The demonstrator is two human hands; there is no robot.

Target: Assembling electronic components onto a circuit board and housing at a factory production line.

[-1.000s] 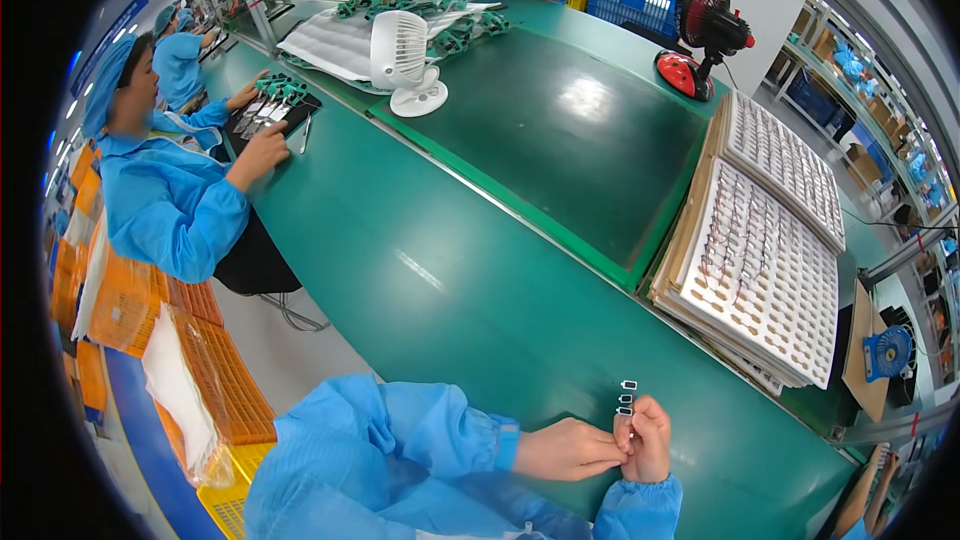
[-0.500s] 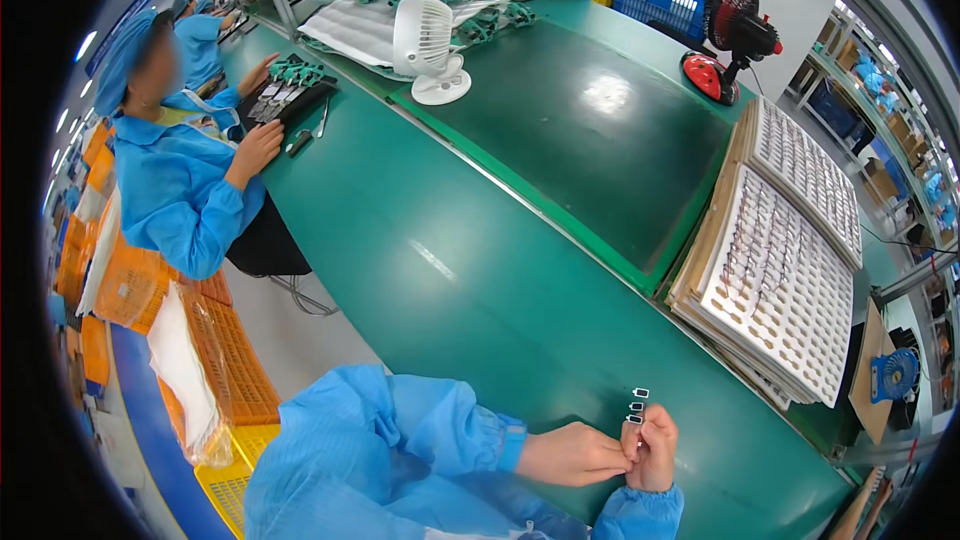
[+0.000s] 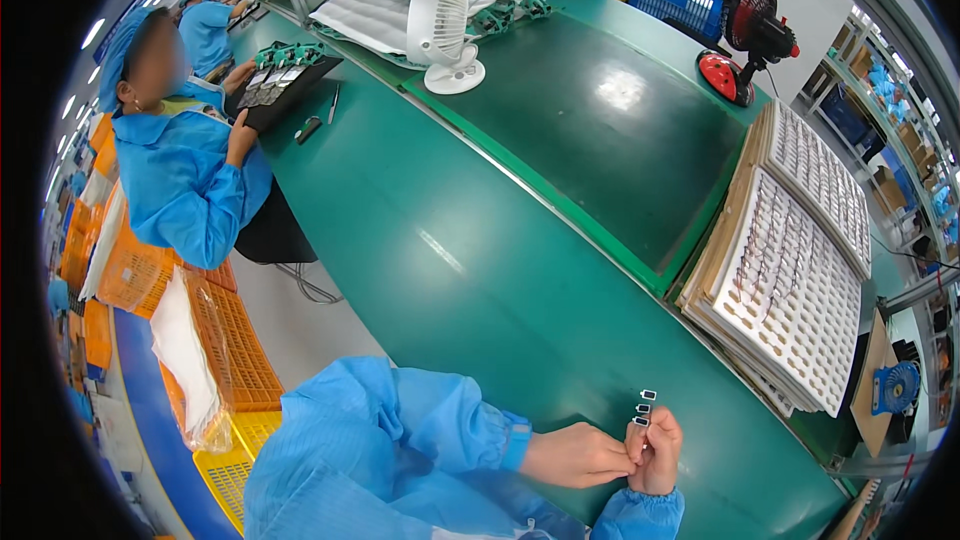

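Several small rectangular parts (image 3: 642, 409), with white rims and dark faces like tiny display screens, stick up in a fanned row from my right hand (image 3: 658, 452). The fingers of that hand are closed around their lower ends. My left hand (image 3: 580, 456) is closed in a pinch, its fingertips meeting the right hand's fingers. Whatever lies between those fingertips is hidden. Both hands are just above the green tabletop (image 3: 480, 310), near its close edge.
Stacked white foam trays (image 3: 790, 290) with rows of small wired parts stand at the right. A white fan (image 3: 440, 35) and a red-and-black fan (image 3: 745, 35) are farther back. At the left, a co-worker (image 3: 190, 160) holds a black tray (image 3: 285, 95); orange crates (image 3: 235, 340) sit below.
The co-worker at the left has raised and tilted the black tray. My hands keep almost the same pose, and the whole view has shifted slightly.
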